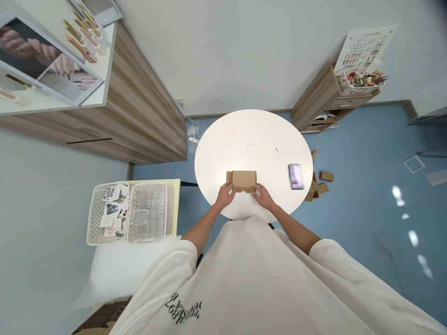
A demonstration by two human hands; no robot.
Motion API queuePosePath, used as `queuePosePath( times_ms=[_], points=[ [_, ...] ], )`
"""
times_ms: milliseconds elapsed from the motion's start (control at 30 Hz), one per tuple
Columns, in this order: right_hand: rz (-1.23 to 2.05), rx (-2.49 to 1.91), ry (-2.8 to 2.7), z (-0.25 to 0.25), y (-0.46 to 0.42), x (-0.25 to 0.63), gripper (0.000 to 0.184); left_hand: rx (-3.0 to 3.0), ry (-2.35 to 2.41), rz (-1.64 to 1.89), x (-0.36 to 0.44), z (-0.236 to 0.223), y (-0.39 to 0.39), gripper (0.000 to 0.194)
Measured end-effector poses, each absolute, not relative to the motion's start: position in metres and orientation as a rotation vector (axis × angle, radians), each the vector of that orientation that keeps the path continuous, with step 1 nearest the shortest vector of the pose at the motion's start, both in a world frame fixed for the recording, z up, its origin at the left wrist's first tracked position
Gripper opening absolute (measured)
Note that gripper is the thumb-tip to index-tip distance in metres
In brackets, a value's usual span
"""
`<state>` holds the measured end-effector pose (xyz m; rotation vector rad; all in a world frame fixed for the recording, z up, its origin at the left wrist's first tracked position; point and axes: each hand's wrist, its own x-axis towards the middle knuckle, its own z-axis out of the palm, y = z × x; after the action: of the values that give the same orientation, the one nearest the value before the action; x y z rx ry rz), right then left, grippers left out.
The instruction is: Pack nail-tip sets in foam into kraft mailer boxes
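Observation:
A small brown cardboard box [244, 179] lies on the round white table [244, 139], close to its near edge. At its left end a flap sticks out, and another folds along its front side. My left hand [225, 194] grips the front left corner with thumb and fingers. On the front right corner, my right hand [263, 196] has its fingers closed over the cardboard edge. What is inside the box is hidden.
A blurred purple item [296, 177] lies on the table's right side. Several cardboard boxes [316, 188] are on the blue floor beyond it. To the left stand a white basket of small cards [91, 218] and a basket of clear plastic cases [148, 211]. A wooden cabinet [146, 102] rises behind them.

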<state>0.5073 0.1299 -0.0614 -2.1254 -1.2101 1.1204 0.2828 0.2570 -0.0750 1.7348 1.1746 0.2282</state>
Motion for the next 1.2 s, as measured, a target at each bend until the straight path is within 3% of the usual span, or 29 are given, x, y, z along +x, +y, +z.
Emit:
queuePosePath(
  times_ms=[300,667,867,1200],
  points=[
    [1.124,-2.092,-1.253,-0.059,0.131,0.508,0.048,1.531,1.22,0.294,0.289,-0.083,0.262,0.036],
    [1.007,-2.129,-1.241,-0.052,0.135,0.508,0.055,1.633,1.037,0.347,0.295,-0.074,0.253,0.071],
    [0.875,-2.076,-1.247,-0.039,0.146,0.521,0.067,1.678,1.1,0.456,0.304,-0.055,0.261,0.067],
    [0.877,-2.094,-1.079,-0.021,0.18,0.535,0.05,1.571,1.289,0.44,0.328,-0.033,0.287,0.043]
  ],
)
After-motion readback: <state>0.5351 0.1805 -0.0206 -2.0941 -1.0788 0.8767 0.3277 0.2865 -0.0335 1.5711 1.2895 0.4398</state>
